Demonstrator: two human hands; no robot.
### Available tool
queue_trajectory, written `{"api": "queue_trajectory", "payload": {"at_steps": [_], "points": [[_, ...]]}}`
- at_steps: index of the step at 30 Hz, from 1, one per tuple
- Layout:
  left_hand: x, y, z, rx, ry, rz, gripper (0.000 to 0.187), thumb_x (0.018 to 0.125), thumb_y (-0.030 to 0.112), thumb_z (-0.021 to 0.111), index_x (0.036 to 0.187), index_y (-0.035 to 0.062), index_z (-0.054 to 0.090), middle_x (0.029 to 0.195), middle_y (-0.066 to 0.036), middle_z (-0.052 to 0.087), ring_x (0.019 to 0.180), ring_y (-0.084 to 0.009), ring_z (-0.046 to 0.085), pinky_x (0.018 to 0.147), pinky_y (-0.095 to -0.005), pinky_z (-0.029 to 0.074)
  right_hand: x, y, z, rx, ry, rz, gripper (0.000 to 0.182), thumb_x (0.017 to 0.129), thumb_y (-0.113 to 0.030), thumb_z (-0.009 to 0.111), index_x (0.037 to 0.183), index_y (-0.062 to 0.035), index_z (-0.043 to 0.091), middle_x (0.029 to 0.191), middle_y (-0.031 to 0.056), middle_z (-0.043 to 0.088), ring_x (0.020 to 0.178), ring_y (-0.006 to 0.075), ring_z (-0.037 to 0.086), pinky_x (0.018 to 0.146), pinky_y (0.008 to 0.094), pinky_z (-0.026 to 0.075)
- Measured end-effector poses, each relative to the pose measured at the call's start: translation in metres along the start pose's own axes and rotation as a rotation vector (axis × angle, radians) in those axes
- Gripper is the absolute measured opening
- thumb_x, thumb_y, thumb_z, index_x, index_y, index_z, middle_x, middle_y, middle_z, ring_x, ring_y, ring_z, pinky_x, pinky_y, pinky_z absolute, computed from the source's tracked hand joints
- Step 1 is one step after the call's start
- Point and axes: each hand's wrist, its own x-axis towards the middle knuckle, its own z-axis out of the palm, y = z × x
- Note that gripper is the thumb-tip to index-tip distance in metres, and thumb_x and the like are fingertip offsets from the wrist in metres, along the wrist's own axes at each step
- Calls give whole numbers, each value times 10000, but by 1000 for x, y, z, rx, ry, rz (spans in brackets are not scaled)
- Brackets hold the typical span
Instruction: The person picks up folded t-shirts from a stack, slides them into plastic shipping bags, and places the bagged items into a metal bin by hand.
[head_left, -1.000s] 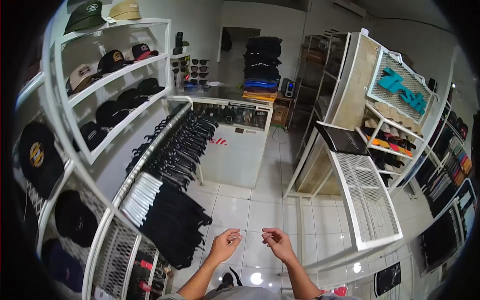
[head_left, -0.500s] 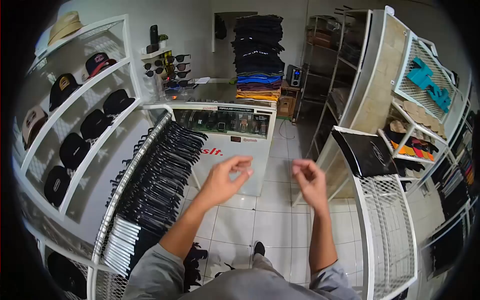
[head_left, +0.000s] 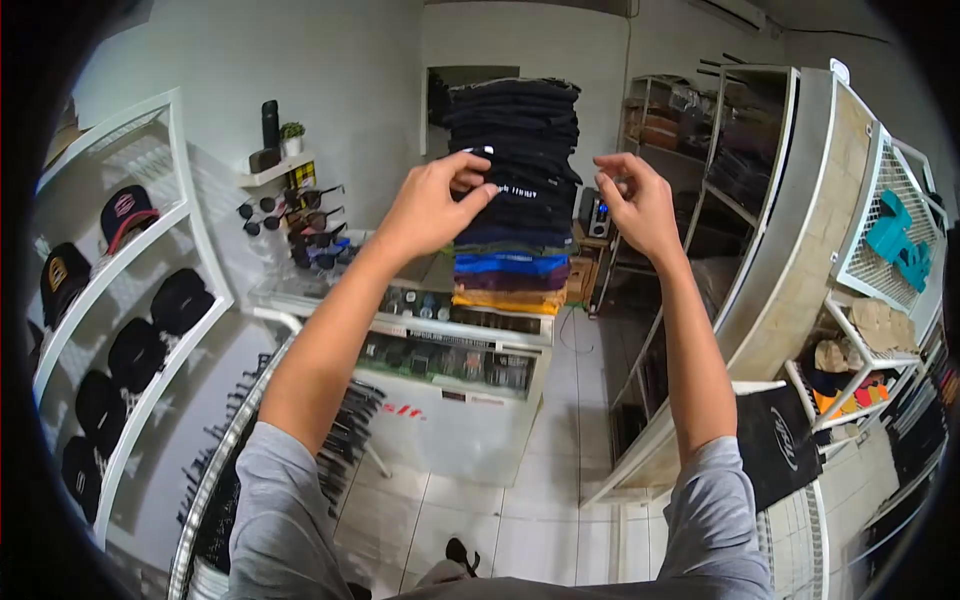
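Observation:
A tall stack of folded clothes [head_left: 515, 130] stands on the glass display counter [head_left: 525, 340]. Most of the pile is black, with blue, purple and yellow-orange pieces near the bottom. My left hand [head_left: 440, 205] is raised at the stack's left side and overlaps it in view. Its thumb and curved fingers are apart, with nothing between them. To the right of the stack is my right hand [head_left: 640, 205], also raised, its fingers bent and the thumb apart, holding nothing. Neither hand clearly touches the clothes.
Caps [head_left: 180, 300] line a white rack on the left, near sunglasses [head_left: 320, 220] on a stand. A rail of black hangers [head_left: 350, 440] is at lower left. Metal shelving [head_left: 735, 160] rises on the right, with a black bag [head_left: 770, 445] below. A small speaker [head_left: 599, 218] stands behind the counter.
Both hands have risen from waist height to the level of the clothes stack, still apart. The view has tilted up and come closer to the counter.

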Motion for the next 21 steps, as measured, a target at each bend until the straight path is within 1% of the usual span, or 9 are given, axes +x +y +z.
{"api": "queue_trajectory", "payload": {"at_steps": [4, 5, 6, 8, 12, 13, 16, 17, 21], "points": [[86, -65, 9, 109, 74, 130, 430, 922, 310, 715, 1208, -7, 670, 1049, -169, 757, 954, -273, 737, 870, -401, 554, 74, 45, 38, -171, 70, -161, 209, 881, -152, 687, 1067, -60, 718, 961, 118, 720, 730, 245, 681, 730, 388, 549], [100, -67, 9, 117, 80, 130, 388, 915, 290, 704, 1162, -8, 680, 1089, -201, 733, 1036, -340, 704, 907, -426, 556, 90, 55, 42, -239, 60, -150, 219, 878, -154, 688, 1084, -86, 713, 976, 112, 710, 759, 264, 691, 753, 399, 550], [115, -79, 14, 103, 81, 142, 388, 915, 290, 704, 1162, -8, 680, 1089, -201, 733, 1036, -340, 704, 907, -426, 556, 107, 67, 46, -256, 66, -151, 219, 878, -154, 688, 1084, -86, 713, 976, 112, 710, 759, 264, 691, 753, 399, 550], [146, -96, 21, 334, 190, 381, 380, 926, 293, 695, 1171, 3, 681, 1093, -168, 727, 1057, -346, 687, 935, -431, 532, 140, 85, 52, -399, 122, -216, 232, 871, -150, 691, 1099, -104, 705, 998, 103, 700, 777, 278, 694, 756, 415, 548], [191, -115, 55, 436, 221, 501, 405, 936, 343, 675, 1209, 45, 676, 1230, -152, 666, 1194, -341, 597, 1025, -444, 485, 182, 112, 62, -520, 134, -291, 254, 879, -169, 709, 1124, -107, 691, 1056, 127, 684, 949, 314, 687, 839, 426, 546], [198, -120, 65, 480, 214, 514, 481, 942, 379, 660, 1277, 34, 648, 1317, -164, 628, 1260, -351, 559, 1070, -460, 449, 191, 119, 63, -499, 95, -234, 275, 886, -196, 726, 1144, -106, 691, 1103, 141, 681, 1035, 332, 671, 890, 431, 541], [211, -141, 100, 557, 349, 585, 566, 947, 402, 645, 1346, 3, 601, 1365, -183, 602, 1315, -365, 522, 1121, -476, 397, 217, 132, 71, -432, 95, -275, 298, 891, -215, 738, 1165, -106, 693, 1131, 147, 689, 1060, 334, 672, 907, 439, 536], [209, -144, 106, 544, 308, 549, 622, 947, 414, 637, 1383, -23, 564, 1388, -201, 587, 1345, -376, 498, 1150, -499, 360, 224, 133, 71, -444, 56, -321, 356, 884, -254, 759, 1201, -107, 691, 1170, 154, 692, 1093, 342, 666, 943, 447, 528], [195, -151, 126, 584, 367, 535, 590, 940, 382, 641, 1373, -14, 574, 1379, -195, 592, 1338, -370, 504, 1152, -538, 351, 236, 136, 84, -468, -96, -366, 513, 828, -308, 808, 1268, -82, 674, 1232, 166, 699, 1167, 360, 649, 1014, 443, 510]]}}
